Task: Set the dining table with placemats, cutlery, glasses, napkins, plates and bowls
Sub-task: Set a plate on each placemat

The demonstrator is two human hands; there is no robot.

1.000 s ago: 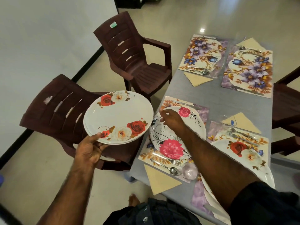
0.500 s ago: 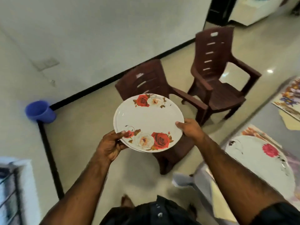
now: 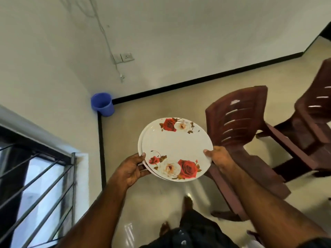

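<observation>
- Stack of white plates (image 3: 176,143) with red and cream roses, held level between both hands, above the floor (image 3: 143,194).
- Left hand (image 3: 131,168) clamped on the near-left rim: thumb on top of the rim, fingers curled beneath.
- Right hand (image 3: 217,156) clamped on the right rim, thumb tip lying on the top plate's edge, fingers hidden underneath.
- At least two plates in the stack, judging by a second rim peeking out on the left side; exact count unclear.
- Just beyond the right hand, a dark brown plastic chair (image 3: 238,133), its back turned toward the plates.
- Farther right of that, a second brown chair (image 3: 315,111), blurred.
- Ahead of the left hand, in the corner of the room, a blue bucket (image 3: 102,104) standing on the floor against the wall.
- Far left of the left hand, a window with metal bars (image 3: 35,185).
- Up the wall past the bucket, a white switch plate (image 3: 123,57) with a thin cable hanging from it.
</observation>
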